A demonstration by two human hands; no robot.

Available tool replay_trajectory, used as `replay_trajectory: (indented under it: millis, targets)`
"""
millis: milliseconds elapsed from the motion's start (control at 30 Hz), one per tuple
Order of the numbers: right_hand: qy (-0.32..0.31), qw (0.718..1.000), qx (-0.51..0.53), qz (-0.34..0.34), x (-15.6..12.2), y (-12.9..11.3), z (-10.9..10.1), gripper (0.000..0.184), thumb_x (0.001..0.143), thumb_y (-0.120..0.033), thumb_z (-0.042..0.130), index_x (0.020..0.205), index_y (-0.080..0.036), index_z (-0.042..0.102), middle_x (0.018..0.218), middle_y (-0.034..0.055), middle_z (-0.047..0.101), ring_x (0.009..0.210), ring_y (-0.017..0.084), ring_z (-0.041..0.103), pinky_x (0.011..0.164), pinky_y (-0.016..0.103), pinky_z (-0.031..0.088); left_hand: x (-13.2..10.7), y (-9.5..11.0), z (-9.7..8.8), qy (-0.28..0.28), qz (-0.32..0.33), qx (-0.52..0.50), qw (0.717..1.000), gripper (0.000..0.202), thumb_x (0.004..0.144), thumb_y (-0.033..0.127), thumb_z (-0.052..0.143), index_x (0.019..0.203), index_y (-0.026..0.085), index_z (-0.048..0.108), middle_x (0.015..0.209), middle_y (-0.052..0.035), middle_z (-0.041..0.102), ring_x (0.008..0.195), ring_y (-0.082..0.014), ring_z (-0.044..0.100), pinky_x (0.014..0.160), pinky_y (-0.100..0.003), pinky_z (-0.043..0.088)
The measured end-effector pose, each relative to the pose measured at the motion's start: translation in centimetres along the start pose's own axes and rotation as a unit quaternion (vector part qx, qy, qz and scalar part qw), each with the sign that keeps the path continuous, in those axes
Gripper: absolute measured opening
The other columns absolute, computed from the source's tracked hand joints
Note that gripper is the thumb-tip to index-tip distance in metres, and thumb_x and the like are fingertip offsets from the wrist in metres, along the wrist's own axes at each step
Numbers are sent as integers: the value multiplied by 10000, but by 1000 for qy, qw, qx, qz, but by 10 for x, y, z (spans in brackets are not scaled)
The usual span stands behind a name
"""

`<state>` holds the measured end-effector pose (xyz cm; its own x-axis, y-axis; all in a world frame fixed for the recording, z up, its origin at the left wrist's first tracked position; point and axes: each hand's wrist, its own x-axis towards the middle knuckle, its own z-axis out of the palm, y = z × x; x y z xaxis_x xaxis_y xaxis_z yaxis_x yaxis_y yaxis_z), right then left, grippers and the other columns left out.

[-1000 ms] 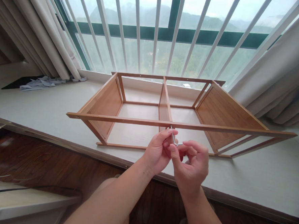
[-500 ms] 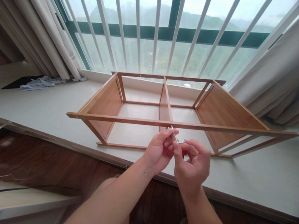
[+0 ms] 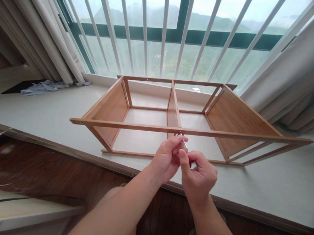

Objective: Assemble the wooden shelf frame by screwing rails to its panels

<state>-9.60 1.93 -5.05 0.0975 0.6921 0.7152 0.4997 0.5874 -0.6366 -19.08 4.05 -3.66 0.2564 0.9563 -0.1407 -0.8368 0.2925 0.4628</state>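
Note:
A wooden shelf frame (image 3: pixel 130 125) lies on its side, with a middle panel (image 3: pixel 174 104) between two end panels. At its near rail, where the middle panel meets it, the tip of a metal hex key (image 3: pixel 184 145) points at a bolt just below the rail. My left hand (image 3: pixel 168 155) is closed around the long arm of the key near its tip. The fingers of my right hand (image 3: pixel 199 176) pinch the key at its bent end, the short arm largely hidden by them.
The frame rests on a pale window ledge (image 3: pixel 47 118) in front of a barred window. Curtains (image 3: pixel 289 83) hang on both sides. Crumpled pale strips (image 3: pixel 43 87) lie at the left. A light-coloured piece of furniture (image 3: pixel 34 213) stands on the dark wood floor (image 3: pixel 49 171).
My right hand has shifted slightly left, and the key's bent end has swung from pointing right to being mostly behind the fingers. My left hand and the frame have stayed put.

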Motion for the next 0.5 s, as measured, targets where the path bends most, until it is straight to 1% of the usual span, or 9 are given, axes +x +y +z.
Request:
replay_trajectory:
  millis: [100,233,367,500]
  targets:
    - [-11,1000,13,-3,0,1,-2,182,822,-214,694,679,-172,590,547,-66,509,464,48,427,495,184,384,0,-1,-1,3,-2,8,1000,190,805,333,660,750,153,631,512,74,289,483,-77,321,510,-231,349]
    - [5,999,35,20,-1,3,-1,117,792,-204,722,821,-182,611,655,-47,590,542,69,522,541,189,434,-1,0,-2,2,8,4,1000,167,820,309,645,766,151,645,530,66,308,499,-72,340,531,-215,353]
    - [39,994,87,57,-3,5,4,223,789,-189,716,973,-189,590,764,-16,636,597,103,591,573,228,491,-1,2,-1,-8,10,-4,1000,163,851,286,612,784,144,657,541,63,290,510,-69,348,535,-202,345]
    - [42,990,121,53,-5,8,7,318,789,-160,704,1064,-192,549,750,-19,635,613,126,618,585,260,515,0,2,0,-13,16,-7,1000,172,857,285,607,787,136,656,553,67,275,513,-62,347,546,-196,355]
